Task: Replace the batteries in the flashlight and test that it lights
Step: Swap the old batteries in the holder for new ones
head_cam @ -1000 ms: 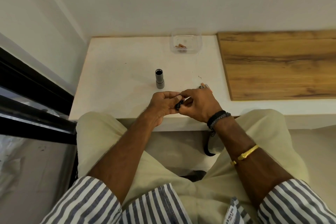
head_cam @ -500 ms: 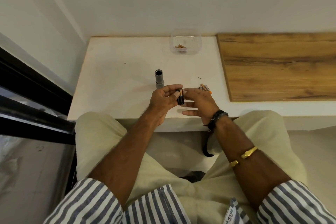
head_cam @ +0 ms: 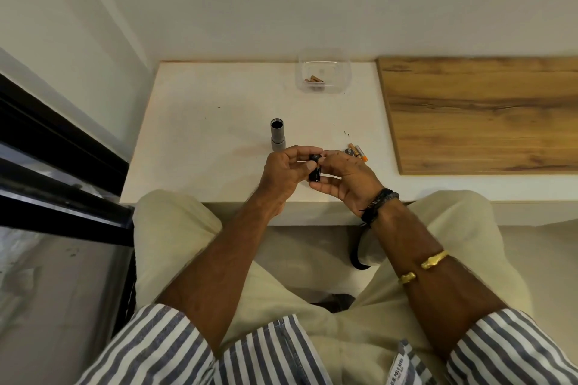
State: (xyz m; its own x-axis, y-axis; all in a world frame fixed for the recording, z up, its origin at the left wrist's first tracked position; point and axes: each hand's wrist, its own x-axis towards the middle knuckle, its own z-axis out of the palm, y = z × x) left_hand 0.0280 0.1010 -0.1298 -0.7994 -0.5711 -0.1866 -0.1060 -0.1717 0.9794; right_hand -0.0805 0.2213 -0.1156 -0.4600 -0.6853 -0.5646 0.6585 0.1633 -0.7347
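Observation:
The grey flashlight body [head_cam: 277, 135] stands upright on the white table [head_cam: 203, 134], its open end facing up. Just in front of it my left hand [head_cam: 281, 173] grips a small black battery holder [head_cam: 315, 169] above the table's front edge. My right hand [head_cam: 347, 180] meets it from the right, index fingertip on the holder's top end and thumb under its bottom end. A few loose copper-and-black batteries [head_cam: 359, 153] lie on the table right of my hands, beside a small dark round cap [head_cam: 349, 151].
A clear plastic container [head_cam: 323, 75] with a few batteries inside sits at the back of the table. A wooden board [head_cam: 484, 112] covers the right side. A black window frame [head_cam: 62, 166] runs along the left. My knees are under the table's front edge.
Both hands lifted slightly away from the table edge. My right hand opened half a second ago and has now closed again on the ends of the holder, which stands more upright.

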